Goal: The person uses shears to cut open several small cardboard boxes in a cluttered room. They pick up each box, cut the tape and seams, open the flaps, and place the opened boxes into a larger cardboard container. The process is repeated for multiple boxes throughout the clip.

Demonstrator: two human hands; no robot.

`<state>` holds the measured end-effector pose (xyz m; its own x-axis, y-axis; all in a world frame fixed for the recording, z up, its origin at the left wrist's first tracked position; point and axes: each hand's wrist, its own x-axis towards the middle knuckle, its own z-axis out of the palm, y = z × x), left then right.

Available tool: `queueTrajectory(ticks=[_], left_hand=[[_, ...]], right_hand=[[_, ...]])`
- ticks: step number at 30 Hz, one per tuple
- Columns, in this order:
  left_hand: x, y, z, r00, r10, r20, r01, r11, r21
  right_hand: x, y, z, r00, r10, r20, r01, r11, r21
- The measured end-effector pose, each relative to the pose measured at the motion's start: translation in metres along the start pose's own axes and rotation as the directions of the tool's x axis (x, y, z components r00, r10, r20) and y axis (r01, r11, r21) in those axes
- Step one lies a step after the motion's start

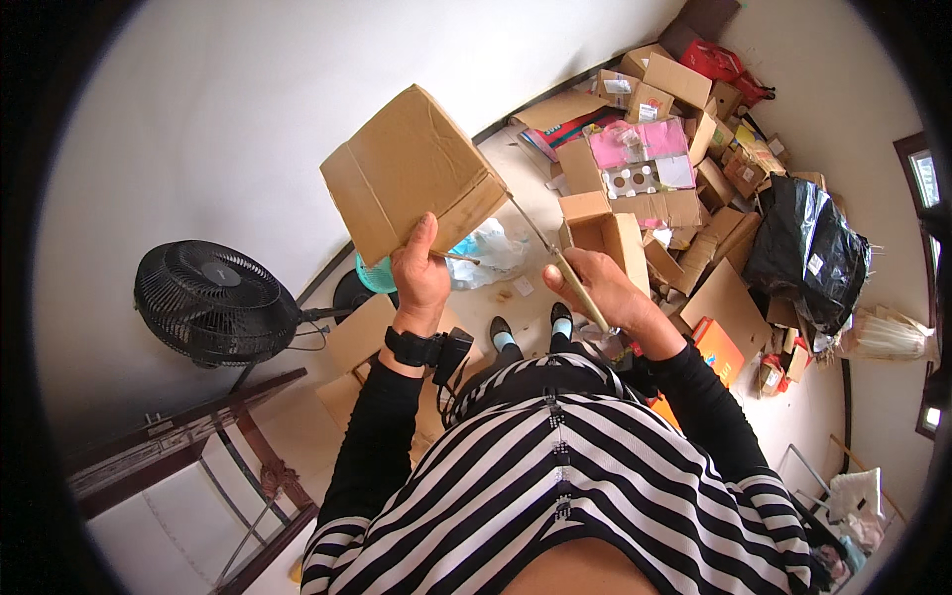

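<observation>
A brown cardboard box (416, 171) is held up before me, tilted, with my left hand (422, 275) gripping its lower edge, thumb on the near face. My right hand (599, 286) is closed around the pale handle of a thin metal tool (580, 288), whose kind I cannot tell for certain. The tool's narrow shaft runs up and left, its tip at the box's right corner. A thin brown strip sticks out beside my left hand, below the box.
A black fan (216, 301) stands at left. Clear plastic bags (491, 253) and a turquoise basket (376, 275) lie on the floor. Opened cartons (610, 238) are heaped at right with a black plastic bag (807, 249). A dark wooden frame (275, 461) is at lower left.
</observation>
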<state>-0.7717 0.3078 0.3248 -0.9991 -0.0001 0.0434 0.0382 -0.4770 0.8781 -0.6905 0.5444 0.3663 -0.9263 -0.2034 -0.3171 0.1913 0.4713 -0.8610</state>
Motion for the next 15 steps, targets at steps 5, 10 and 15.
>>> queueTrajectory(ticks=[5,10,15], left_hand=[[-0.004,0.001,0.000,1.000,0.002,-0.024,-0.004,0.998,-0.065],[-0.008,-0.008,-0.025,0.978,0.175,0.113,-0.208,0.868,0.450],[-0.011,-0.013,-0.038,0.973,0.178,0.149,-0.229,0.837,0.497]], right_hand=[[0.002,-0.015,0.004,1.000,-0.004,-0.025,0.001,0.993,-0.117],[0.000,-0.022,0.004,1.000,-0.023,0.015,0.024,0.999,-0.049],[-0.002,-0.026,0.004,0.996,-0.083,0.017,0.084,0.996,-0.034]])
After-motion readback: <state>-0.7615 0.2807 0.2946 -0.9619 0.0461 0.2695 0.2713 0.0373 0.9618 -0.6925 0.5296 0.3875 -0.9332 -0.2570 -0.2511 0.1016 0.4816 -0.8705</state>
